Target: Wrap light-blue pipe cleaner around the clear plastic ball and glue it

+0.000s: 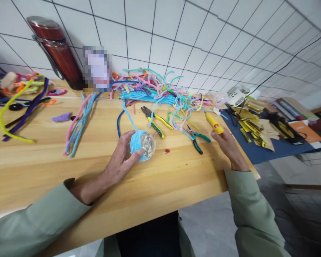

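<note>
In the head view my left hand (122,152) grips a clear round ball (149,145), its left side wound with light-blue pipe cleaner (136,142). A loose end of that pipe cleaner sticks up from the top. At the right edge of the table, my right hand (227,146) is closed around a yellow glue gun (214,124), its nozzle pointing up and away from me. Between the hands lie pliers with yellow-and-black handles (156,125) and smaller pliers with green handles (196,138). A small red bit (167,151) rests right of the ball.
Tangled coloured pipe cleaners (149,94) lie along the tiled wall. A red thermos (59,53) stands at the back left, beside a blurred object (97,69). More pipe cleaners (81,125) lie to the left. Gold foil pieces (253,128) cover part of a blue surface (267,153) at right.
</note>
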